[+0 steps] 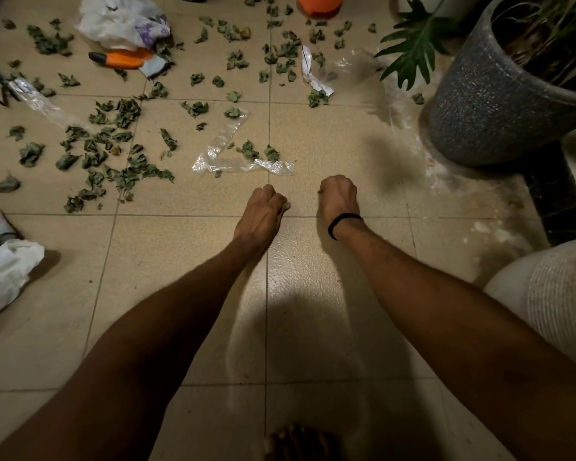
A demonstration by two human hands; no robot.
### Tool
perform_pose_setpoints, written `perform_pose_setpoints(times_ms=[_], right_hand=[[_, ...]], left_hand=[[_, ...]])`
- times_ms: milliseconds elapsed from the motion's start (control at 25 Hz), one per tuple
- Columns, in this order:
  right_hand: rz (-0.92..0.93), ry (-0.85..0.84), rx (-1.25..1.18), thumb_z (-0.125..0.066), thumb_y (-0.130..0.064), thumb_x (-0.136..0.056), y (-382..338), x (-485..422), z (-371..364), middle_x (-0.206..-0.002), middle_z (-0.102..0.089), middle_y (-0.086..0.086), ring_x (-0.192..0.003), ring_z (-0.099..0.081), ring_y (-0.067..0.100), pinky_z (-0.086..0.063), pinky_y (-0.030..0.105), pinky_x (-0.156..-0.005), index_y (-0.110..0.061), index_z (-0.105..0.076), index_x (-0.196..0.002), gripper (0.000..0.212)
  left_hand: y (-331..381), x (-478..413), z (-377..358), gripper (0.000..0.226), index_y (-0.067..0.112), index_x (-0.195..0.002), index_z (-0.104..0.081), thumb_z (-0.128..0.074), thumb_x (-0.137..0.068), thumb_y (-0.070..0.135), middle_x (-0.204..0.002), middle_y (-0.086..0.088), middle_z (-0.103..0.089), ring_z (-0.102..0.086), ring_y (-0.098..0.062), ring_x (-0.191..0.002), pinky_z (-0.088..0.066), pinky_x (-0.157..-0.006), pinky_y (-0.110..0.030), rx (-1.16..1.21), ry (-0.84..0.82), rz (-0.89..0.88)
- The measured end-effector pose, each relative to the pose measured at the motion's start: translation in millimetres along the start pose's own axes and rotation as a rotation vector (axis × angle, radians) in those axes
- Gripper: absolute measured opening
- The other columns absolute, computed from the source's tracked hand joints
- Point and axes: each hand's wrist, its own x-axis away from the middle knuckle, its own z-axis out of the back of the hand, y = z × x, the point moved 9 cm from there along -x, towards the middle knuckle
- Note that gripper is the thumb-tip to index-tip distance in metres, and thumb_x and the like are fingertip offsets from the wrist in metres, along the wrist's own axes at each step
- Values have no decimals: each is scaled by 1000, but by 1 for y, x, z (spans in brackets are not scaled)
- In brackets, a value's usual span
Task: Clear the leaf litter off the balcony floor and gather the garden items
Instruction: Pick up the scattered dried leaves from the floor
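While both are being held low over bare tile in the head view, the left hand [263, 207] and the right hand [338, 197] are being shown with fingers curled under; whether anything is being gripped inside cannot be told. Leaf litter [123, 176] is lying scattered ahead and leftward, and is probably best being raked inward with spread fingers; open room is being offered by the near floor [180, 294], while the right side is being crowded by the grey planter [479, 104].
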Motion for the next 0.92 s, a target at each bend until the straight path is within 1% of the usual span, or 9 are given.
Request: perform_pose_setpoints(times_ms=[80, 200, 280, 400, 560, 640, 720, 840, 920], right_hand=[[-34, 24, -24, -45, 0, -93, -4, 5, 5, -118, -62, 17, -111, -59, 33, -50, 33, -91, 0, -65, -113, 28], [-250, 13, -284, -53, 7, -87, 8, 1, 11, -90, -73, 8, -74, -68, 15, -54, 14, -53, 1, -74, -87, 22], [-367, -15, -469, -61, 5, -85, 17, -1, 10, -85, -73, 3, -66, -66, 8, -54, 12, -57, -9, -75, -81, 20], [-497, -58, -696, -62, 12, -84, 26, 1, 3, -84, -71, 8, -69, -71, 17, -62, 31, -69, -9, -71, -85, 22], [-290, 22, -369, -58, 6, -88, 11, -4, 11, -92, -71, 4, -83, -68, 16, -56, 23, -77, -9, -74, -86, 22], [-196, -56, -206, -51, 1, -89, -1, -4, 2, -81, -64, 4, -84, -61, 18, -47, 19, -66, -9, -68, -85, 20], [-101, -90, -36, -48, -2, -83, -10, 1, -12, -75, -57, 5, -79, -57, 22, -41, 24, -57, -12, -54, -79, 13], [123, -143, 198, -50, -3, -89, -24, 15, -31, -107, -56, 11, -91, -35, 16, -30, 29, -75, -14, -56, -98, 15], [108, -138, 171, -51, -7, -93, -24, 11, -31, -113, -52, 10, -94, -30, 15, -27, 29, -80, -8, -62, -113, 23]], left_hand=[[-8, -6, 3, 19, 6, -97, -66, -54, -102, 19, -93, -7, -53, -43, -18, -89, -43, -73, -34, 45, 31, 68], [-22, -7, 9, 14, 13, -89, -58, -49, -98, 7, -91, -4, -50, -40, -13, -87, -41, -72, -31, 117, 58, 209], [-31, -1, 18, 19, 15, -85, -51, -43, -90, -2, -86, -7, -50, -45, -21, -81, -39, -66, -35, 241, 135, 291], [-55, 4, 29, 18, 14, -89, -47, -38, -84, -1, -84, -10, -54, -51, -22, -75, -44, -64, -44, 441, 216, 485], [-75, 4, 37, 17, 15, -97, -52, -41, -86, 9, -93, -7, -63, -61, -26, -85, -52, -73, -42, 501, 252, 637], [-83, 8, 29, 19, 14, -88, -59, -41, -89, 9, -89, -8, -66, -64, -27, -85, -54, -76, -43, 583, 245, 753], [-89, 14, 22, 24, 8, -79, -61, -41, -93, 9, -79, -13, -65, -61, -24, -73, -54, -68, -41, 658, 265, 868], [-97, 20, 23, 24, 12, -75, -58, -44, -94, 15, -73, -9, -55, -51, -19, -67, -44, -61, -36, 734, 304, 1009], [-106, 25, 25, 25, 14, -73, -57, -46, -94, 21, -71, -6, -54, -50, -19, -67, -40, -61, -33, 805, 344, 1104]])
